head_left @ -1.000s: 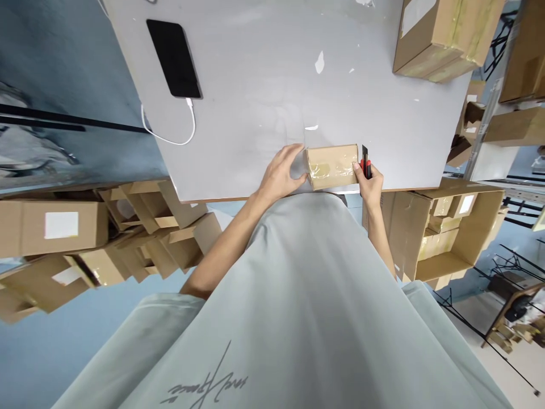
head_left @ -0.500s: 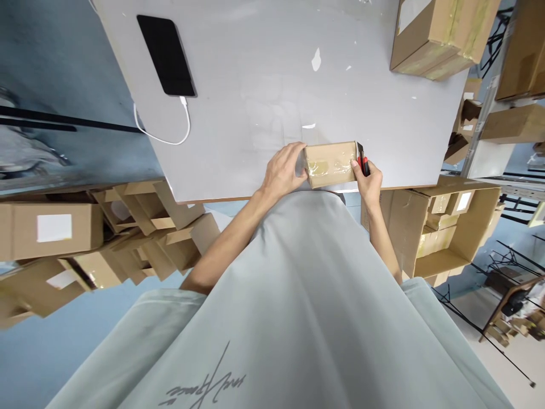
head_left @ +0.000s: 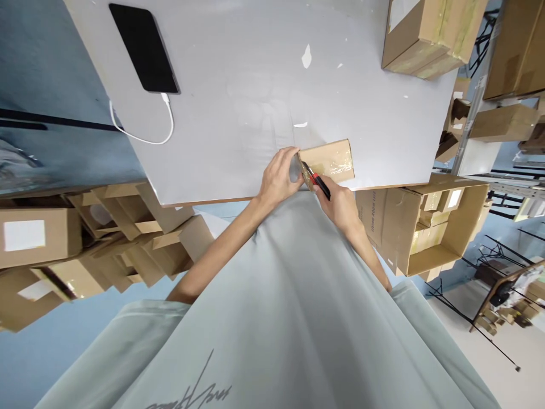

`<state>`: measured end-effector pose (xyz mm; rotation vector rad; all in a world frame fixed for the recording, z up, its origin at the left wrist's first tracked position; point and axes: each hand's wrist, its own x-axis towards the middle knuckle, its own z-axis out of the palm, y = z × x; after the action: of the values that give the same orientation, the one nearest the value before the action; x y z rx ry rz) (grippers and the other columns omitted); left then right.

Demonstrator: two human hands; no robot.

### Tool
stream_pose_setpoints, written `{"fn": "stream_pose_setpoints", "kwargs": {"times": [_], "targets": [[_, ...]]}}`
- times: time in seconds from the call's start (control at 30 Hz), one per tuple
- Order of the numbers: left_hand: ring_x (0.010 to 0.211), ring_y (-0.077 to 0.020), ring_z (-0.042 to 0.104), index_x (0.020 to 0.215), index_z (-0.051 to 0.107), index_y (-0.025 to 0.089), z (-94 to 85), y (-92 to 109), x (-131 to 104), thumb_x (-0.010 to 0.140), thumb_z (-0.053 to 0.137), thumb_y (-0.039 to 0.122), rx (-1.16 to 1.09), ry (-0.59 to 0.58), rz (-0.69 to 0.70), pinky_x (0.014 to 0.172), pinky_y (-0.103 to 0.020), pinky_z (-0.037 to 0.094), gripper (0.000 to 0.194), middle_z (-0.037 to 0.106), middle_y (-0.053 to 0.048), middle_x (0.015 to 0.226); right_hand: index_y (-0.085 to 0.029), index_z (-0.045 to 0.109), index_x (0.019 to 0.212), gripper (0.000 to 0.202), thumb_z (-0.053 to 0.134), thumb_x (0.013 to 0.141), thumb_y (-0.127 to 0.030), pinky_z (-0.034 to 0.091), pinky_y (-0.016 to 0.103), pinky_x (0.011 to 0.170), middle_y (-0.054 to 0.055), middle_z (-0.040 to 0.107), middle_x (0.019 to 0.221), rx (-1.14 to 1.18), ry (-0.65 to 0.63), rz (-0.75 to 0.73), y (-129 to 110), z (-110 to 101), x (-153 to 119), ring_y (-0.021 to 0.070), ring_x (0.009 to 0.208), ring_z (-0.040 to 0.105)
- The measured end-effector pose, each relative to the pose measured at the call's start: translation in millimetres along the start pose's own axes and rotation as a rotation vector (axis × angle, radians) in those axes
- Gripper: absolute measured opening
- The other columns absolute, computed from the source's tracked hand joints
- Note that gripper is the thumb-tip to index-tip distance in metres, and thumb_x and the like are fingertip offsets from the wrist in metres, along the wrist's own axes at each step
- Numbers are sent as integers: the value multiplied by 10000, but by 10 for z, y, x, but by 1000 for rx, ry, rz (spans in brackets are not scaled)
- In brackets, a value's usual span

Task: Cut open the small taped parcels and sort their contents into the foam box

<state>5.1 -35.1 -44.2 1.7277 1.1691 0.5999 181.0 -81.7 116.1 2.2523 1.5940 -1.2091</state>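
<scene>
A small cardboard box [head_left: 330,159] with shiny clear tape lies at the table's front edge, close to my body. My left hand [head_left: 279,173] grips its left end, thumb below and fingers above. In my right hand [head_left: 340,204] is a red and black box cutter [head_left: 320,184], its tip pointing up and left at the box's left end. The blade's tip is at the taped edge there; whether it has gone through the tape I cannot tell.
On the grey table [head_left: 213,113] a black phone [head_left: 145,48] with a white cable [head_left: 170,122] lies at left. A larger taped carton [head_left: 430,40] stands at the back right. Open cartons [head_left: 123,233] crowd the floor at left, and a big open carton [head_left: 443,227] stands at right.
My right hand has moved from the box's right end to its left end, bringing the box cutter across. The left hand keeps its hold, and the view has shifted slightly.
</scene>
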Motion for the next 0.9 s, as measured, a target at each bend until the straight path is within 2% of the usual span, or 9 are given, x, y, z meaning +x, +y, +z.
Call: {"fn": "stream_pose_setpoints", "kwargs": {"times": [0.1, 0.27, 0.4, 0.63, 0.9], "targets": [[1430, -339, 687, 1500, 674, 257, -107, 8, 30, 951, 730, 357, -81, -10, -25, 1235, -530, 586, 560, 736, -138, 1514, -279, 685, 1568, 437, 467, 1200, -368, 598, 390, 948, 100, 879, 1267, -82, -16, 49, -104, 32, 13, 335, 1092, 830], [1194, -255, 778, 1192, 797, 252, -250, 37, 217, 1054, 669, 415, -270, 39, -147, 1059, -416, 657, 249, 825, -86, 1252, -294, 648, 1622, 457, 466, 1210, -372, 573, 368, 927, 88, 882, 1264, -148, -41, 98, -121, 62, 19, 328, 1083, 824], [1001, -217, 791, 1047, 829, 235, -276, 70, 357, 988, 779, 352, -337, 27, -193, 964, -389, 668, 140, 830, -68, 1130, -273, 647, 1610, 452, 446, 1217, -367, 545, 343, 891, 94, 887, 1232, -180, -58, 95, -129, 81, -6, 316, 1041, 821], [999, -229, 796, 993, 866, 247, -342, 82, 404, 960, 819, 336, -380, -10, -208, 876, -360, 671, 106, 837, -69, 1071, -283, 630, 1625, 449, 447, 1225, -371, 520, 326, 859, 93, 887, 1224, -152, -50, 80, -156, 68, -11, 310, 1019, 821], [959, -214, 794, 992, 886, 252, -350, 112, 421, 949, 840, 338, -376, -4, -229, 841, -332, 673, 107, 846, -66, 1068, -266, 599, 1663, 485, 428, 1221, -365, 557, 387, 922, 110, 880, 1218, -214, -54, 130, -253, 141, 37, 339, 1038, 818]]}}
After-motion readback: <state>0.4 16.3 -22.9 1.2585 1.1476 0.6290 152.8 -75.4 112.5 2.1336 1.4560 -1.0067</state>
